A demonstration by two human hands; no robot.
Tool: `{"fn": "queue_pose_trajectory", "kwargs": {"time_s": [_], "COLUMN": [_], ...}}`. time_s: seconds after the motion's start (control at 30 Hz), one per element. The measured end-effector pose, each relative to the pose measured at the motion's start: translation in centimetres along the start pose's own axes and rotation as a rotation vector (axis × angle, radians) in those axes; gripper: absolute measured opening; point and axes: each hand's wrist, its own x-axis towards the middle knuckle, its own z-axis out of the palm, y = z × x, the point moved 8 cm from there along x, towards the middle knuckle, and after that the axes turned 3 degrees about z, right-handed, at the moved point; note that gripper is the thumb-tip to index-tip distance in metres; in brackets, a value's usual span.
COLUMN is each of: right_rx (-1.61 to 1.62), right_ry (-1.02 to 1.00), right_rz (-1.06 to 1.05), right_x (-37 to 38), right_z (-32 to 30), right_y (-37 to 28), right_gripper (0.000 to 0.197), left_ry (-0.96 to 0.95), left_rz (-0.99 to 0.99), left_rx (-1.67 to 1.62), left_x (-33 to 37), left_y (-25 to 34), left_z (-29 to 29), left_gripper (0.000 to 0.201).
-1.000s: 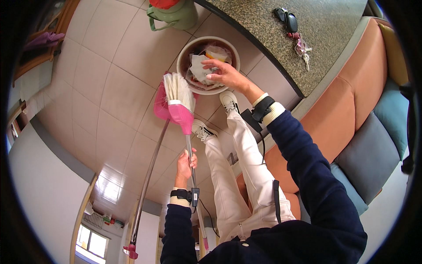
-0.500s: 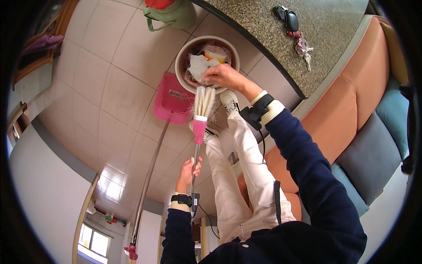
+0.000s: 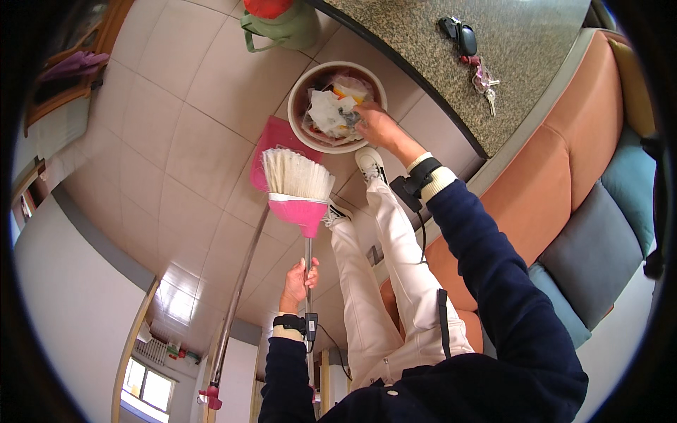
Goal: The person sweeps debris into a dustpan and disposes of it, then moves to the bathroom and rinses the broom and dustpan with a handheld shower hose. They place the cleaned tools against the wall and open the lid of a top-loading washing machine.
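My left hand [image 3: 300, 282] is wrapped round the metal handle of a broom [image 3: 300, 208], whose pink head and white bristles point up and away from me. The broom head covers part of a pink dustpan [image 3: 293, 137], which rests on the floor with its long metal handle leaning back toward me. Over the right side of a round waste bin [image 3: 297, 135] is my right hand [image 3: 381, 130], its fingers bent together and slightly blurred. A greyish clump [image 3: 350, 117] shows at its fingertips; whether they still grip it is hard to see. Crumpled white paper and wrappers fill the bin.
A speckled stone-topped table [image 3: 402, 35] with keys [image 3: 484, 81] on it lies beyond the bin. The orange sofa [image 3: 522, 183] runs along my right. At the far edge stands a green jug [image 3: 293, 28] with a red top. My shoes [image 3: 370, 163] are close to the bin.
My right hand has moved from the bristles to the right, over the bin. The broom head has turned, so its wide face now shows, and its bristles have shifted left over the dustpan.
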Motion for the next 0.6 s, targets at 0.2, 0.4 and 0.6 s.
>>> {"fn": "queue_pose_trajectory", "kwargs": {"time_s": [0.2,0.4,0.6], "right_rx": [-0.112,-0.207,-0.148], "right_ry": [0.143,0.295,0.362], "right_rz": [-0.015,0.111,0.019], "right_x": [-1.3,-2.3,-2.3], "right_z": [-2.0,-3.5,-3.5], "right_y": [-3.8,-4.3,-5.8], "right_gripper": [0.015,0.005,0.015], "left_ry": [-0.017,-0.050,-0.091], "left_rz": [0.085,0.112,0.079], "left_rx": [-0.018,-0.075,-0.098], "left_x": [-0.4,-0.9,-1.7], "left_y": [1.1,1.2,1.6], "left_z": [0.2,0.2,-0.2], "left_gripper": [0.036,0.039,0.038]}}
